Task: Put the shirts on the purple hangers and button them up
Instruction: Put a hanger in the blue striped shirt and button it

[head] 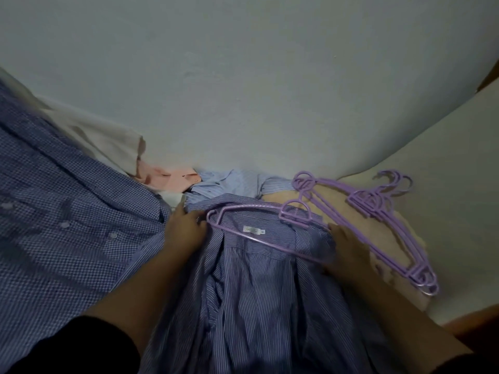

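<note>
A blue-and-white striped shirt [256, 287] lies open in the middle, its inner collar label facing up. A purple hanger [243, 233] lies across its neck, hook pointing right. My left hand [186, 228] grips the shirt's left shoulder at the hanger's left end. My right hand [345, 247] holds the shirt's right shoulder over the hanger's right arm. Several spare purple hangers [378, 228] are stacked to the right.
A blue checked shirt [67, 225] hangs or lies at the left. Behind it are a cream cloth [102, 136], a pink garment [172, 179] and a light blue striped shirt [232, 182]. A pale wall [243, 76] stands close behind. A beige surface [337, 211] lies under the hangers.
</note>
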